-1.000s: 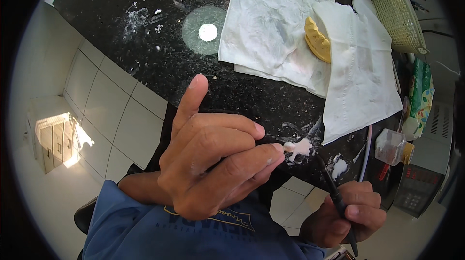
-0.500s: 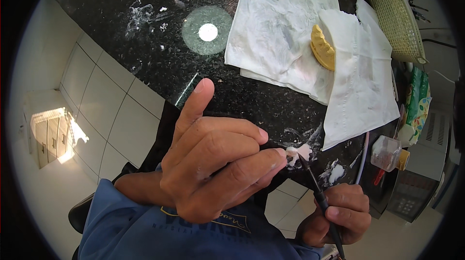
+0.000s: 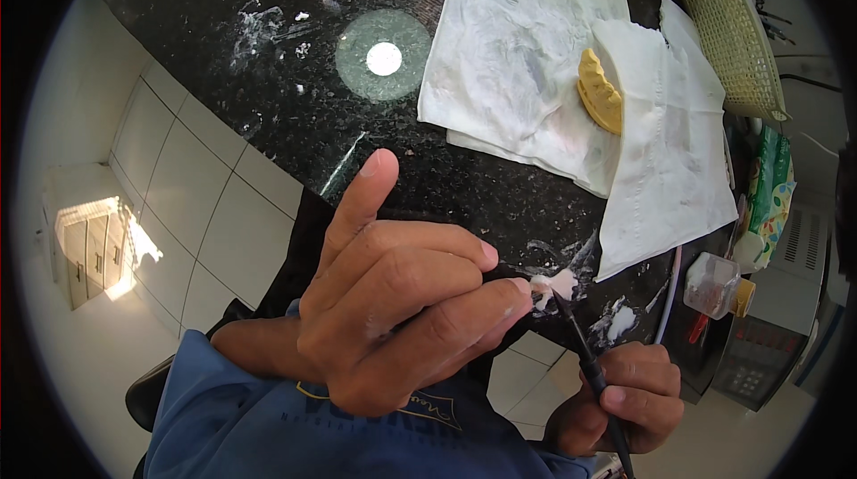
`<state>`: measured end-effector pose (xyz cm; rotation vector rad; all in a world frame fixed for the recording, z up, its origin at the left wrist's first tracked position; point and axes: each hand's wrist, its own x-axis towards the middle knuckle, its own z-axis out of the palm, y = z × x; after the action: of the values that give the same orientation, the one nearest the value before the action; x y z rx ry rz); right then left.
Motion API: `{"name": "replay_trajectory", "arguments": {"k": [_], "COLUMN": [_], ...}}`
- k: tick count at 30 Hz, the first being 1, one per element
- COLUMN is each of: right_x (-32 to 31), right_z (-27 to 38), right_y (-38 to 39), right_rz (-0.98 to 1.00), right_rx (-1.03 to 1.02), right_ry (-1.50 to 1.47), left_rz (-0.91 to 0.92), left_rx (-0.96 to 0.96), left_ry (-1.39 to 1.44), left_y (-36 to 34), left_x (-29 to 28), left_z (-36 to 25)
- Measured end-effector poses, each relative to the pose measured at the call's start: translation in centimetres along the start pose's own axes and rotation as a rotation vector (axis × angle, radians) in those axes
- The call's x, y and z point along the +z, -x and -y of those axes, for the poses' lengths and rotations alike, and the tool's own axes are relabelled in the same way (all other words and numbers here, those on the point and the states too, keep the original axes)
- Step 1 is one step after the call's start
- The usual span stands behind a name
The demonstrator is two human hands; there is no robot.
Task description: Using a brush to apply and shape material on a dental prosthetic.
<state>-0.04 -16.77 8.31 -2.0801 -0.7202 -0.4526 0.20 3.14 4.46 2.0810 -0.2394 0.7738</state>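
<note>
Across right hand (image 3: 638,397), slanted black tool (image 3: 586,358), pointing up-left

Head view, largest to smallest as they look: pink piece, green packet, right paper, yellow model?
1. Right paper
2. Green packet
3. Yellow model
4. Pink piece

By visible area only.

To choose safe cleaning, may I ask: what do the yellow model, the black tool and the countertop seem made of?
Yellow model: probably plaster, matte; opaque, chalky look.
Black tool: perhaps plastic or coated metal, smooth; uniformly dark, unclear which.
Countertop: polished stone or imitation, glossy; speckled, reflecting light.
</note>
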Motion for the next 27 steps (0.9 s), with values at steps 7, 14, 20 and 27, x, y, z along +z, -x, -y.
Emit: {"name": "replay_trajectory", "arguments": {"k": [7,14,20,27], "right_x": [-0.27,-0.2,-0.12,0.12], "right_z": [-0.22,-0.36,-0.37,-0.1], "right_y": [-0.2,-0.14,0.06,-0.02], "right_rz": [0.051,0.045,0.022,0.006], "right_rx": [-0.036,-0.06,-0.05,-0.024], "right_ry": [0.022,0.034,0.036,0.043], "left_rz": [0.001,0.007,0.015,0.02], "left_rx": [0.001,0.005,0.007,0.01], "left_ry": [0.008,0.004,-0.002,-0.006], "left_y": [0.03,0.03,0.02,0.0], "left_x": [0.01,-0.06,-0.1,-0.15], "left_z": [0.02,0.04,0.05,0.07]}}
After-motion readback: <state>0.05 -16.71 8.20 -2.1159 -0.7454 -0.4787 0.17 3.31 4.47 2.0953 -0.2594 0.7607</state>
